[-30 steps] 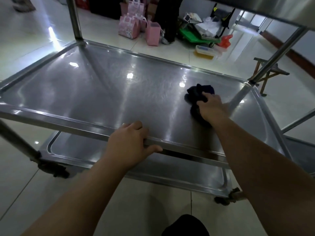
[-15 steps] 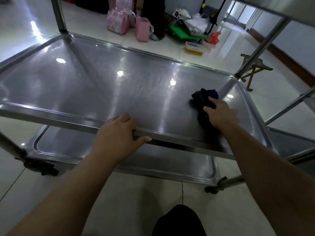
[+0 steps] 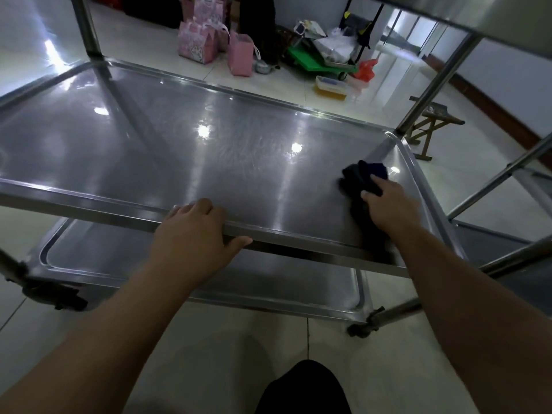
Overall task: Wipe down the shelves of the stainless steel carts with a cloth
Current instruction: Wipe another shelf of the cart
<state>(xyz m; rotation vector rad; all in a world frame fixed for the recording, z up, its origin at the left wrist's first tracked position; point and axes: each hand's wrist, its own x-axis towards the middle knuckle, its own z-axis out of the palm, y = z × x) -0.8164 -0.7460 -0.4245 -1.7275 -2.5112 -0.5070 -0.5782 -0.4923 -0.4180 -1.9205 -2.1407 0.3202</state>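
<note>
A stainless steel cart fills the view, its middle shelf [image 3: 185, 150] wide and shiny in front of me. A dark blue cloth [image 3: 360, 177] lies bunched on the shelf's right part, near the right rim. My right hand [image 3: 388, 204] holds the cloth against the metal, fingers curled over it. My left hand [image 3: 194, 231] grips the shelf's near rail, thumb under the edge. A lower shelf [image 3: 179, 264] shows beneath.
A second steel cart [image 3: 513, 243] stands close on the right. Behind the cart on the tiled floor are pink gift bags [image 3: 206, 40], a green trolley [image 3: 316, 59] with clutter, a yellow box [image 3: 331, 88] and a wooden stool [image 3: 430, 124]. An upper shelf [image 3: 478, 16] overhangs at top right.
My right hand has slid the cloth to the right, toward the shelf's right rim. My left hand stays gripping the near rail.
</note>
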